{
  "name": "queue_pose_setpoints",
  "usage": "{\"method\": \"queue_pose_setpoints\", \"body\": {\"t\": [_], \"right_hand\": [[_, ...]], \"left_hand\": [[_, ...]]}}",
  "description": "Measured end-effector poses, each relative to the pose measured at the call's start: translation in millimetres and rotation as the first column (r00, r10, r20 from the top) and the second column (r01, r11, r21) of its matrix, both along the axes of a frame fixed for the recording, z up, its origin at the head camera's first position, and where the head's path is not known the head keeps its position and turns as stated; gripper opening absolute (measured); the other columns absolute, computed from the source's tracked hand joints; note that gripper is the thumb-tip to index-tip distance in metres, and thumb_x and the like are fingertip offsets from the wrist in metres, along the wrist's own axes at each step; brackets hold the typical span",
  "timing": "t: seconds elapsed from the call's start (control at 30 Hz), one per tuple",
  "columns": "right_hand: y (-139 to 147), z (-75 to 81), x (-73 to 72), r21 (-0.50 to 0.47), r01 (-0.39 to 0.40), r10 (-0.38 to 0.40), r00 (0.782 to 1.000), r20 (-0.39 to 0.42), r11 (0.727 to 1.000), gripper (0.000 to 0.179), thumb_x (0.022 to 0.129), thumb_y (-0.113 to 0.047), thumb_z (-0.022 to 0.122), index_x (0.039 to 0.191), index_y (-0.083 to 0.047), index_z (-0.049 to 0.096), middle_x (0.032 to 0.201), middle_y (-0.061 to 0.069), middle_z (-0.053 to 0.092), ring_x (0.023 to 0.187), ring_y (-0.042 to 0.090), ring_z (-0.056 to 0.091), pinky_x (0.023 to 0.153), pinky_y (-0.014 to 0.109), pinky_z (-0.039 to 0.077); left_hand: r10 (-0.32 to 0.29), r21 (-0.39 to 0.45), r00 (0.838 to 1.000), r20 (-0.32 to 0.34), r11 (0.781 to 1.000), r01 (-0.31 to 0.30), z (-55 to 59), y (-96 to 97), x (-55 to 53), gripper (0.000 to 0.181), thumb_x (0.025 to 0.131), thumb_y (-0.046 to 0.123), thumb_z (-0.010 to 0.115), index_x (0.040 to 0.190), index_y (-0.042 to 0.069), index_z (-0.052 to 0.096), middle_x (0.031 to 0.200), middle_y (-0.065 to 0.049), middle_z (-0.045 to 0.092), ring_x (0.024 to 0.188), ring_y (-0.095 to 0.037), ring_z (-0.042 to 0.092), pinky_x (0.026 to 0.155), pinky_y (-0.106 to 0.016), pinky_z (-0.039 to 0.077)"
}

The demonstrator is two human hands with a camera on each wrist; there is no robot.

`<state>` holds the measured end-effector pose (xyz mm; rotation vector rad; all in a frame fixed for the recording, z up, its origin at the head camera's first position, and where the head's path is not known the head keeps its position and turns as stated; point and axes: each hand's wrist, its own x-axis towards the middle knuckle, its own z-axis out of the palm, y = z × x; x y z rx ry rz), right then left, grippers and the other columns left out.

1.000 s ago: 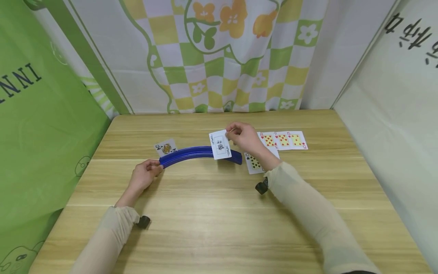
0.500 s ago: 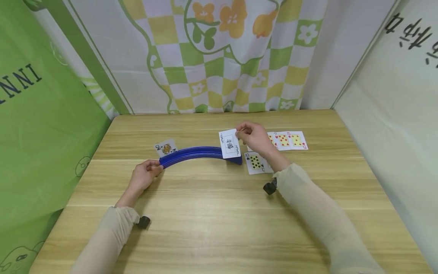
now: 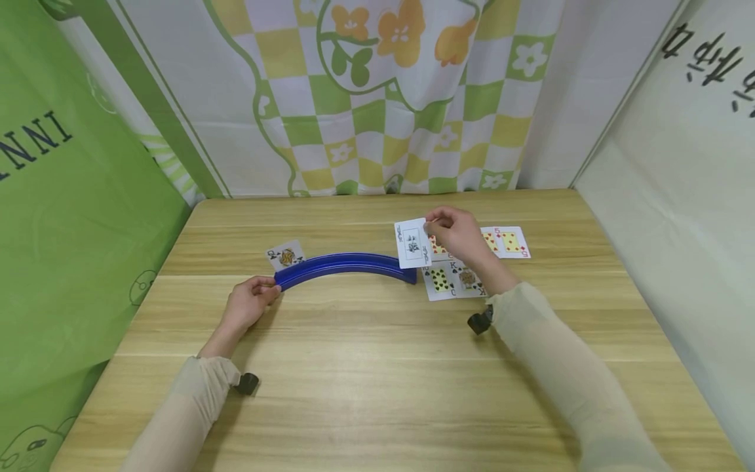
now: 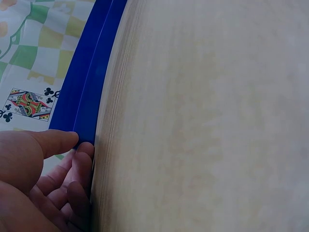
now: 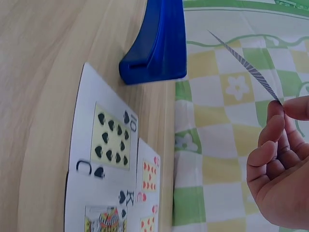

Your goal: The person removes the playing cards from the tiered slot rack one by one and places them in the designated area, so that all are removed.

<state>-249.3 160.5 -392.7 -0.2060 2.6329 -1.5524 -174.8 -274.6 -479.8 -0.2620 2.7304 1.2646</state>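
Observation:
A curved blue card holder (image 3: 345, 263) stands on the wooden table, its left end pinched between the thumb and fingers of my left hand (image 3: 248, 303). One queen of clubs (image 3: 286, 255) stands upright in the slot near that end; the left wrist view shows the same queen (image 4: 30, 104) beside my thumb. My right hand (image 3: 463, 237) pinches a joker card (image 3: 411, 244) by its right edge, in the air by the holder's right end. In the right wrist view the joker (image 5: 248, 67) appears nearly edge-on and slightly bent, apart from the holder (image 5: 159, 48).
Right of the holder lie a ten of spades (image 3: 439, 280) and a king of spades (image 3: 468, 280), face up. Behind them runs a row of red cards ending in a five of diamonds (image 3: 512, 242), partly covered by my right hand. A patterned curtain (image 3: 407, 131) hangs behind the table.
My right hand has moved right with the joker, from over the holder to its right end. The king of spades has come into sight. My left hand and the holder have stayed put.

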Motion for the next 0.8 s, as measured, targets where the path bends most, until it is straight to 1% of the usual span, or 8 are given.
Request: {"method": "queue_pose_setpoints", "body": {"t": [0.07, 0.13, 0.27, 0.4, 0.57, 0.63, 0.8], "right_hand": [[4, -0.9, -0.7, -0.002, 0.003, -0.003, 1.000, -0.009, 1.000, 0.022, 0.098, -0.024, 0.059, 0.115, -0.012, 0.066, 0.094, 0.009, 0.071, 0.085, 0.036, 0.063, 0.060, 0.030, 0.047], [8, -1.3, -0.7, -0.001, 0.006, -0.006, 1.000, -0.016, 1.000, 0.023, 0.098, -0.024, 0.059, 0.116, -0.009, 0.065, 0.095, 0.009, 0.071, 0.083, 0.033, 0.063, 0.065, 0.029, 0.048], [15, -1.5, 0.6, 0.009, 0.030, -0.030, 1.000, 0.005, 1.000, 0.024, 0.098, -0.024, 0.059, 0.116, -0.009, 0.065, 0.095, 0.008, 0.071, 0.082, 0.030, 0.062, 0.068, 0.031, 0.046], [21, -1.2, 2.6, 0.015, 0.060, -0.060, 0.997, 0.039, 0.998, 0.024, 0.098, -0.027, 0.059, 0.116, -0.013, 0.065, 0.091, 0.004, 0.070, 0.083, 0.030, 0.060, 0.066, 0.031, 0.042], [29, -3.4, 2.4, 0.032, 0.069, -0.069, 0.998, 0.012, 0.997, 0.024, 0.098, -0.025, 0.058, 0.117, -0.010, 0.065, 0.091, 0.007, 0.070, 0.080, 0.026, 0.061, 0.068, 0.030, 0.046], [32, -4.2, 2.4, 0.040, 0.071, -0.072, 0.997, 0.005, 0.997, 0.024, 0.099, -0.024, 0.058, 0.116, -0.010, 0.065, 0.094, 0.008, 0.071, 0.080, 0.026, 0.062, 0.069, 0.030, 0.048], [40, -4.9, 3.8, 0.050, 0.082, -0.082, 0.997, -0.002, 0.995, 0.025, 0.099, -0.024, 0.058, 0.117, -0.009, 0.065, 0.099, 0.012, 0.072, 0.081, 0.027, 0.063, 0.068, 0.029, 0.049]], "left_hand": [[0.002, 0.005, 1.000, -0.002, 1.000, -0.002, 0.0, 0.2, -0.1, 0.040, 0.098, 0.031, 0.063, 0.127, 0.003, 0.062, 0.097, -0.007, 0.071, 0.072, -0.007, 0.062, 0.059, -0.023, 0.049], [0.003, 0.003, 1.000, -0.005, 1.000, -0.003, 0.0, 0.2, -0.1, 0.040, 0.098, 0.031, 0.063, 0.127, 0.003, 0.062, 0.097, -0.007, 0.071, 0.072, -0.007, 0.062, 0.059, -0.023, 0.049], [0.002, -0.002, 1.000, -0.001, 1.000, -0.002, -0.1, 0.4, -0.1, 0.041, 0.098, 0.031, 0.063, 0.127, 0.003, 0.062, 0.100, -0.009, 0.072, 0.073, -0.007, 0.063, 0.060, -0.023, 0.049], [-0.003, -0.006, 1.000, 0.003, 1.000, 0.003, -0.2, 0.7, -0.3, 0.042, 0.098, 0.033, 0.062, 0.128, 0.003, 0.061, 0.103, -0.011, 0.072, 0.074, -0.008, 0.063, 0.060, -0.024, 0.049], [-0.002, -0.011, 1.000, 0.001, 1.000, 0.002, -0.7, 0.8, -0.4, 0.042, 0.098, 0.033, 0.063, 0.128, 0.004, 0.062, 0.104, -0.013, 0.072, 0.074, -0.008, 0.063, 0.061, -0.024, 0.049], [-0.001, -0.011, 1.000, 0.000, 1.000, 0.001, -0.7, 0.7, -0.3, 0.042, 0.098, 0.033, 0.063, 0.127, 0.004, 0.062, 0.104, -0.012, 0.073, 0.074, -0.007, 0.063, 0.061, -0.023, 0.049], [0.004, -0.008, 1.000, -0.002, 1.000, -0.004, -0.6, 0.3, 0.0, 0.041, 0.098, 0.033, 0.063, 0.127, 0.004, 0.062, 0.103, -0.013, 0.073, 0.074, -0.007, 0.064, 0.061, -0.024, 0.049]]}}
